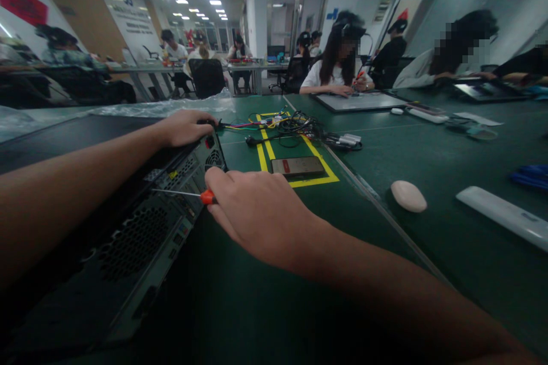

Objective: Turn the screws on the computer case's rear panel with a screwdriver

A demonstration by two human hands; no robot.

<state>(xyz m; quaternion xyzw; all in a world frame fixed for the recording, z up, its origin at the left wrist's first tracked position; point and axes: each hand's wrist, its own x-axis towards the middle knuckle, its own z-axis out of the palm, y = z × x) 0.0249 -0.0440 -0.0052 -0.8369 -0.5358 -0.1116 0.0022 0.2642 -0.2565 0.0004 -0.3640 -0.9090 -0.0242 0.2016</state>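
Note:
A black computer case (128, 228) lies on its side on the green table (265, 296), its rear panel with vents and ports facing right. My right hand (257, 214) is closed round a screwdriver (188, 194) with an orange handle, its thin shaft pointing left at the rear panel. My left hand (186, 127) rests on the far top corner of the case, fingers curled over the edge.
A dark flat drive (298, 166) lies inside a yellow-taped square, with a tangle of cables (291, 124) behind it. A pale mouse (408, 195) and a white keyboard (505, 215) lie to the right. Plastic wrap (162, 107) sits behind the case. Other people work at far tables.

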